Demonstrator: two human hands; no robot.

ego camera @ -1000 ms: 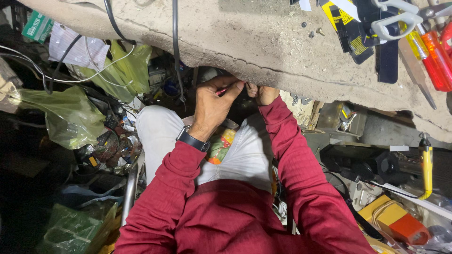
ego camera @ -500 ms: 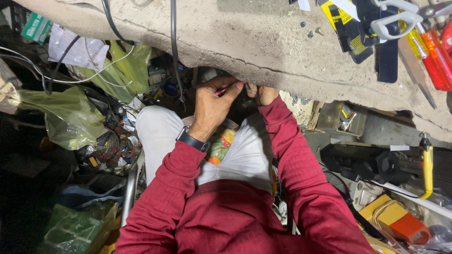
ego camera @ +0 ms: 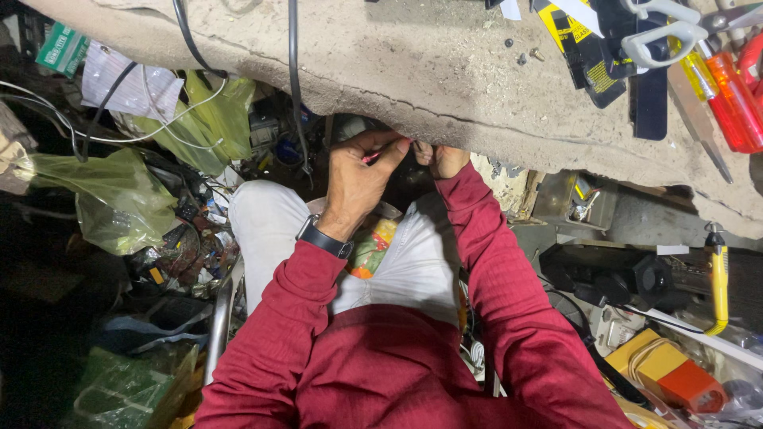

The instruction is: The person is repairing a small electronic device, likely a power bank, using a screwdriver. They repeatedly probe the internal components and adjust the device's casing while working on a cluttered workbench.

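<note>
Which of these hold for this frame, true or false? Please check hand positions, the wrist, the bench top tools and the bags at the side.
1. Both hands are raised to the underside edge of the workbench. True: the left hand and right hand meet there.
2. The left wrist is bare. False: it wears a dark wristwatch.
3. Red-handled screwdrivers lie on the bench top at the far right. True.
4. The person wears a blue short-sleeved shirt. False: the sleeves are long and dark red.
5. Translucent green plastic bags sit on the person's left side. True.
6. The left hand holds the scissors. False: the pale-handled scissors lie untouched on the bench.
</note>
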